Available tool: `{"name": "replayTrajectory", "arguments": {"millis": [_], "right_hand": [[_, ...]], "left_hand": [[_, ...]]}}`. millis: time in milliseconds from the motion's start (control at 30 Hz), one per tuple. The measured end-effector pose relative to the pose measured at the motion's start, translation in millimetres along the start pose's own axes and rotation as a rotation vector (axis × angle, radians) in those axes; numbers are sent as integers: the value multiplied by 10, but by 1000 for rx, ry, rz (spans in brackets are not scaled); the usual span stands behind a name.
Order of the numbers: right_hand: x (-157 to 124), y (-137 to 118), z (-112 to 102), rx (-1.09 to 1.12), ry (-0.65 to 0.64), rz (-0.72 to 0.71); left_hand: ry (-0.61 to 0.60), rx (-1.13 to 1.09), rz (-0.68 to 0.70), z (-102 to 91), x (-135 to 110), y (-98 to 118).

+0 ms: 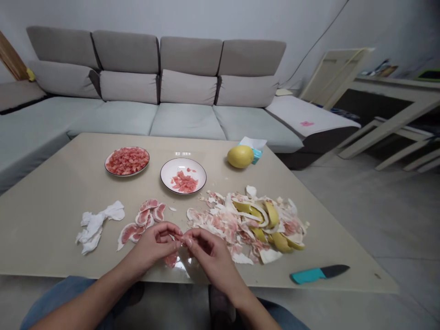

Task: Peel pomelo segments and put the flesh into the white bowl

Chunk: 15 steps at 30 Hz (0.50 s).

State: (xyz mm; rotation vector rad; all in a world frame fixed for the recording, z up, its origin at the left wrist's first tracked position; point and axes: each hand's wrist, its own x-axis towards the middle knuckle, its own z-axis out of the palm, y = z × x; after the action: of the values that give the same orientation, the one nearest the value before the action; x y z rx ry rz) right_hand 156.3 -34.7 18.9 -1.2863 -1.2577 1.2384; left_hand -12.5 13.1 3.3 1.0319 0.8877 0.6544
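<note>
Near the table's front edge, my left hand [156,245] and my right hand [213,256] meet with fingertips pinched together on a small piece of pink pomelo flesh [180,238], mostly covered by the fingers. Below my left hand lies another piece of pink flesh [171,260] on the table. Several pomelo segments [142,217] with white membrane are just beyond my left hand. To the right of my right hand spreads a heap of membrane scraps [223,220] and yellow pomelo rind [271,214]. A white plate [172,167] farther back holds some peeled flesh.
A second plate [113,173] is heaped with pink flesh at the back left. Crumpled tissue [94,227] lies left. A whole yellow pomelo [240,156] stands beside a tissue pack [257,155]. A knife [319,273] with a teal handle rests near the front right edge.
</note>
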Motion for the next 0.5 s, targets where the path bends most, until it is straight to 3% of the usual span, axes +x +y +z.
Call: {"name": "replayTrajectory", "arguments": {"millis": [200,433,500], "right_hand": [[57,56,-79,489,-90,162],[99,259,-21,806,-8,330],[106,350,54,935,-47,400]], "left_hand": [[-16,-11,-3,8,-25,64],[45,221,141,46,-41,37],[52,354,197,75,-69,36]]}}
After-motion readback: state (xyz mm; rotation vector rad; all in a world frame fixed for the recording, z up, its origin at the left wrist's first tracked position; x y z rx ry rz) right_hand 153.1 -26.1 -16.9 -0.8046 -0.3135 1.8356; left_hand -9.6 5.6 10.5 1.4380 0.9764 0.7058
